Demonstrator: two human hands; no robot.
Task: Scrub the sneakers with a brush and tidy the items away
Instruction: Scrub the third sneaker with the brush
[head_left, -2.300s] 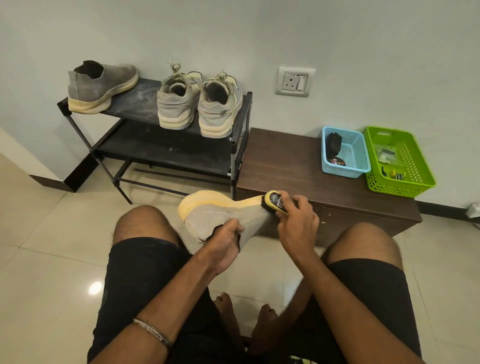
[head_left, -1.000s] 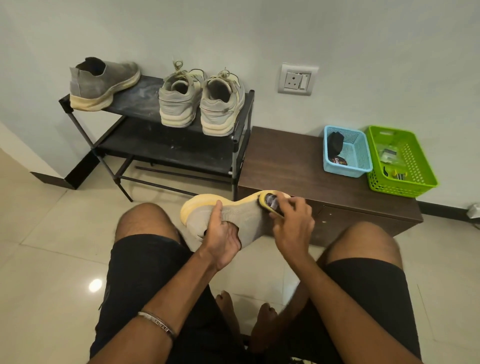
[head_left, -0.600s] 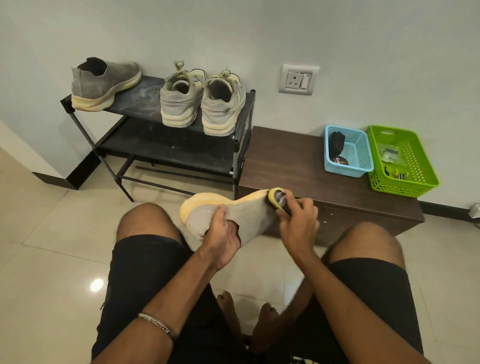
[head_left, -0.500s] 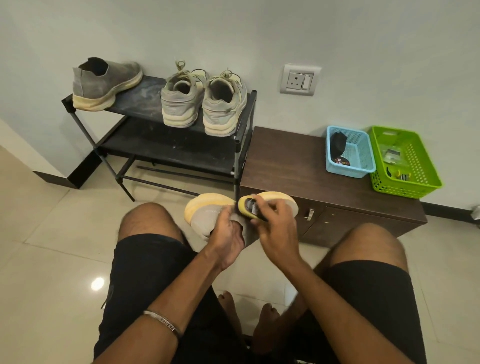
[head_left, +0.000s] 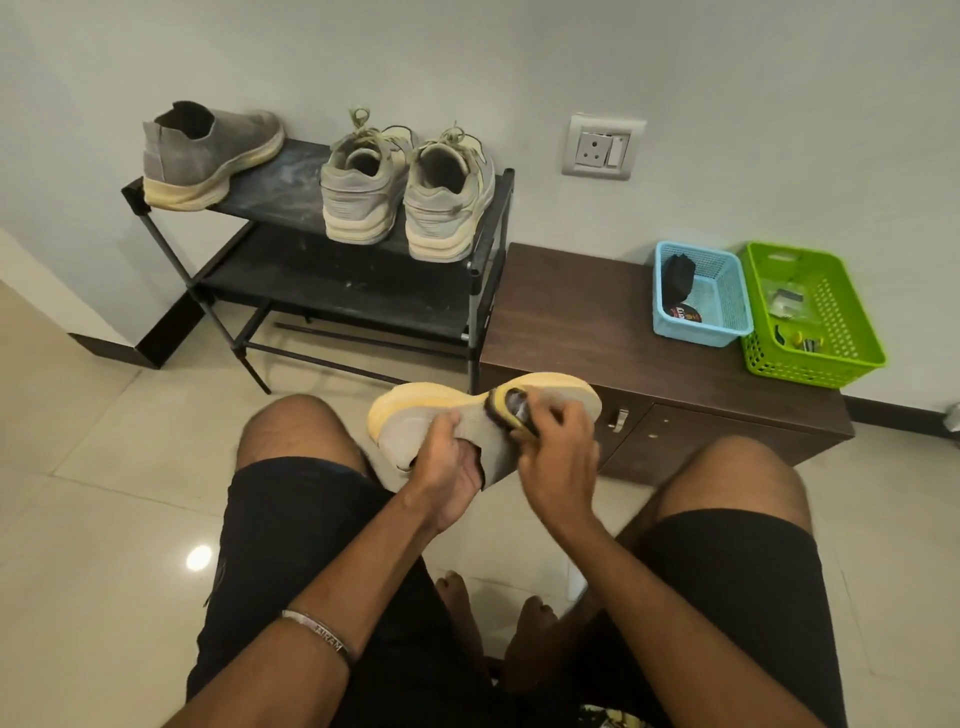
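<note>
Against the pale wall at 12 o'clock stands a black shoe rack (head_left: 332, 291) with a brown cabinet (head_left: 576, 322) touching its right edge; glossy floor tiles (head_left: 104, 467) spread toward 9 o'clock. Between the knees, the left hand (head_left: 449, 470) grips a grey sneaker (head_left: 415, 431), sole outward; the right hand (head_left: 558, 467) curls round a yellow brush (head_left: 506, 405) pressed against it.

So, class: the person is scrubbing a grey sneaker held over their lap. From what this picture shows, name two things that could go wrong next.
1. The left hand holds the grey sneaker in mid-air only by its opening; pressure from the brush might twist it loose.
2. Loosened dirt could fall onto the black shorts and the bare feet directly below.
</note>
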